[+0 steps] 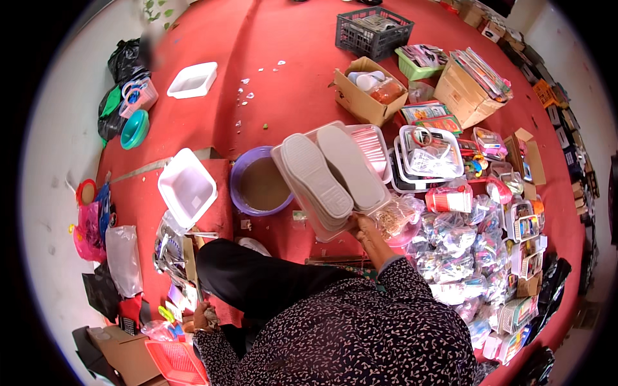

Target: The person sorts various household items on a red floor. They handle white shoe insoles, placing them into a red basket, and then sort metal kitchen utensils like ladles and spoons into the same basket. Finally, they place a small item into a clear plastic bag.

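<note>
The fingers of the right hand (372, 239) are clamped on the near edge of a clear plastic box (306, 211), by which it is held tilted in front of the body. In the box, pale shoe soles (318, 177) are laid lengthwise; two stacks are seen side by side, and a tread pattern is shown on the left one. The far left part of the box is seen across the right rim of a purple basin (235, 192), which is partly filled with cloudy brownish water; whether the two are touching cannot be told.

The left hand (205, 318) is lowered beside the left knee, near a red basket (168, 365). Its fingers are curled, but whether anything is gripped by them cannot be told.

Just right of the box, a tangled tan bundle (394, 217) is placed, and farther right many clear bags (454, 235) are heaped. Left of the basin, a white tub (205, 201) is set down. Beyond the box, a cardboard box (356, 105) is filled with plastic items, and a dark crate (360, 42) is stood behind it. A white tray (188, 92) is left apart at the far left on the red carpet (199, 125).
</note>
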A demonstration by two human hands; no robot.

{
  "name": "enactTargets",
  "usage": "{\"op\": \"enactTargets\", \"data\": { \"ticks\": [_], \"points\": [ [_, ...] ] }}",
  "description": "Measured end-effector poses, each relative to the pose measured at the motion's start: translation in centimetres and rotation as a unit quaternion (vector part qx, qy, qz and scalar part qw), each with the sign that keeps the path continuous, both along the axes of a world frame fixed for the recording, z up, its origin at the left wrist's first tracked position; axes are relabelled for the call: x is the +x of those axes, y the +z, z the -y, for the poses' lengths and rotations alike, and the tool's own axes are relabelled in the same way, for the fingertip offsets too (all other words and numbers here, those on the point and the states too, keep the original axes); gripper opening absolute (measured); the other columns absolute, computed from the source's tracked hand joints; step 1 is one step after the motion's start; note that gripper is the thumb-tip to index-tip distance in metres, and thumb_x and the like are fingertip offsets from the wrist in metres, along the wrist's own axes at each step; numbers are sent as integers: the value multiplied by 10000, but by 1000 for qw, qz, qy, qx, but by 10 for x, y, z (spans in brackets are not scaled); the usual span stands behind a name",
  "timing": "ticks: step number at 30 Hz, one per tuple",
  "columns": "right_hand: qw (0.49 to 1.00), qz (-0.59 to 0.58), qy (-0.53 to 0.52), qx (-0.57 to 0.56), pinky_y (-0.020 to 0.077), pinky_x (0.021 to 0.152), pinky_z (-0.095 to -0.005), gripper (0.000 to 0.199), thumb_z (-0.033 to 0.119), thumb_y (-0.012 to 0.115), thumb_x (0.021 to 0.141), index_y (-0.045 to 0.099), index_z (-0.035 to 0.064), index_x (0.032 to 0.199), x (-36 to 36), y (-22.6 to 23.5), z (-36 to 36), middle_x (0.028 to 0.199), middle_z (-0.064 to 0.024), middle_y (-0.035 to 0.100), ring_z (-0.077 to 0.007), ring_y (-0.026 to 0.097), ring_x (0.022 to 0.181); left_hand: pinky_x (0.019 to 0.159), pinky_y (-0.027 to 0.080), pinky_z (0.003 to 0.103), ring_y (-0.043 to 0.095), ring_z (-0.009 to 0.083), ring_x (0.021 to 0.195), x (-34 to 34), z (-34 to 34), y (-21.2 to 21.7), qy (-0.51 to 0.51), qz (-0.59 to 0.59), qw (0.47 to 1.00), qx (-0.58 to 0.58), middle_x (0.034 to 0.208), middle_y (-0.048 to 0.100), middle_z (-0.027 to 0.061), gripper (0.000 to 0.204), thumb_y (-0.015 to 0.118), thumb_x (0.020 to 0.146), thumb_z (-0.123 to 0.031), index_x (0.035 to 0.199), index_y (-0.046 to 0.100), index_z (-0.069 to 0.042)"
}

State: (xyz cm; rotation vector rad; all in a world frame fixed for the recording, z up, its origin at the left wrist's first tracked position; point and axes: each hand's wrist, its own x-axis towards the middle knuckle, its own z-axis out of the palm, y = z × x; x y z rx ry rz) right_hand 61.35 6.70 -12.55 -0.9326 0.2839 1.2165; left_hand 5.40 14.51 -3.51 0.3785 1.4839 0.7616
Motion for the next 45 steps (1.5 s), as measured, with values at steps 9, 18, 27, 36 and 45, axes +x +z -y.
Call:
{"op": "enactTargets", "data": {
  "ticks": [9, 18, 27, 36, 45],
  "points": [
    [996, 16, 7, -90, 496, 565, -335, 36, 151, 550, 795, 540, 123, 816, -14, -6, 5, 672, -6, 546, -144, 532, 594, 413, 433, 262, 533, 161, 496, -7, 5, -8, -61, -25, 998, -6, 619, 572, 50, 94, 548, 735, -178, 740, 537, -85],
    [992, 37, -21, -116, 496, 589, -360, 60, 106, 496, 781, 517, 65, 743, 12, 6, 36, 651, -45, 537, -198, 552, 592, 418, 431, 261, 525, 162, 483, 45, -16, -10, -153, 4, 988, 0, 623, 561, 60, 162, 522, 747, -210, 720, 532, -51],
    [988, 64, -59, -125, 498, 599, -397, 41, 63, 505, 738, 528, 39, 762, 24, 9, 61, 693, -75, 548, -217, 557, 643, 526, 464, 266, 553, 171, 601, 55, -30, -28, -201, 38, 976, 69, 732, 584, 91, 210, 443, 790, -145, 942, 498, -10],
    [988, 40, -111, -103, 495, 528, -380, 40, 7, 527, 671, 510, 27, 700, 60, -55, 29, 647, -83, 537, -228, 549, 583, 513, 448, 254, 539, 172, 583, 30, -14, -33, -184, -7, 982, 50, 721, 575, 99, 180, 405, 726, -61, 845, 531, -11],
    [986, 15, -150, -70, 405, 408, -297, 88, -9, 481, 659, 477, 74, 630, 146, -175, 0, 597, -53, 478, -190, 471, 501, 558, 468, 250, 564, 174, 618, 36, 2, -9, -337, -223, 895, 186, 697, 586, 82, 170, 423, 698, -56, 793, 554, -5]
  ]
}}
